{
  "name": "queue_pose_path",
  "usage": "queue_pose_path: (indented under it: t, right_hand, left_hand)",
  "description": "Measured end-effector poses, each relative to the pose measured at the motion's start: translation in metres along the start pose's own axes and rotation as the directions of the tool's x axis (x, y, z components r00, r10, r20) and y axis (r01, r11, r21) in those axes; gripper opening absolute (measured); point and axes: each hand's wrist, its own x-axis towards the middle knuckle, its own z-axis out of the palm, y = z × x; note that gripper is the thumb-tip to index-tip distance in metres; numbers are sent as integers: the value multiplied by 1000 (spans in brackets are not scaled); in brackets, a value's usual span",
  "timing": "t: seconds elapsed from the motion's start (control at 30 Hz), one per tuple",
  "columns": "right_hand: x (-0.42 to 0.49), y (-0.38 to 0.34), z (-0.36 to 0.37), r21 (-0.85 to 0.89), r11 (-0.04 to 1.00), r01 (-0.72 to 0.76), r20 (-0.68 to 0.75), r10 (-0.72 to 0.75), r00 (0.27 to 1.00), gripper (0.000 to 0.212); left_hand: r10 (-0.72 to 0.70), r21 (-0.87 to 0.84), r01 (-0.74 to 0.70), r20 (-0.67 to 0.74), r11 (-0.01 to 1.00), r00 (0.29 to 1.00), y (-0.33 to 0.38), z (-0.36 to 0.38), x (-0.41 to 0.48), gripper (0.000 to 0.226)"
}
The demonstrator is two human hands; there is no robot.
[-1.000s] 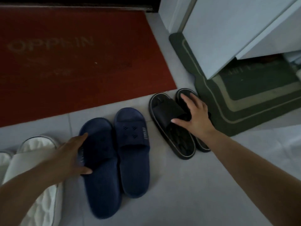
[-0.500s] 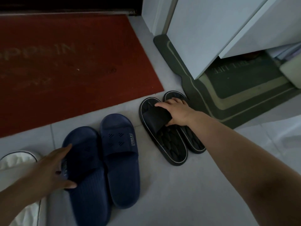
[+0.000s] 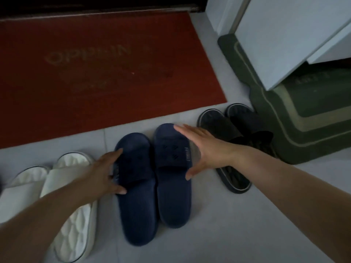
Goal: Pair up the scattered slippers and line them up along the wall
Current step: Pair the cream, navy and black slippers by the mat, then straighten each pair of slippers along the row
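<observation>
Your open left hand [image 3: 106, 172] and right hand [image 3: 205, 150] flank the dark-blue rubber slippers [image 3: 153, 179], gripping nothing, toes pointing toward frame top.

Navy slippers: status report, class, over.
Left hand and right hand open, flanking the navy slippers. White pair, black pair already set. Nothing obstructing.

Matt ribbed navy slippers [image 3: 152, 179]
</observation>
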Motion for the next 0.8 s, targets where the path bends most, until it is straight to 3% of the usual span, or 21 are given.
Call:
queue_pose_path:
  t: [0.07,0.2,0.47,0.6,0.8]
  right_hand:
    - [11,-14,6,107,994,15,28,-18,999,126]
    - [32,-23,10,29,999,-20,72,17,997,126]
    - [32,-11,5,41,998,-51,115,46,992,122]
    - [37,-9,3,43,998,-36,105,31,994,124]
    - [42,-5,0,-5,1000,23,90,-23,996,124]
  left_hand:
    - [-1,-3,1,4,1000,1000,5,-2,0,113]
    - [10,35,-10,14,999,1000,7,-4,0,112]
    - [8,49,-5,-47,999,999,17,-6,9,102]
    - [12,157,-10,-11,987,1000,23,-5,18,98]
    - [-54,100,46,79,994,995,29,2,13,97]
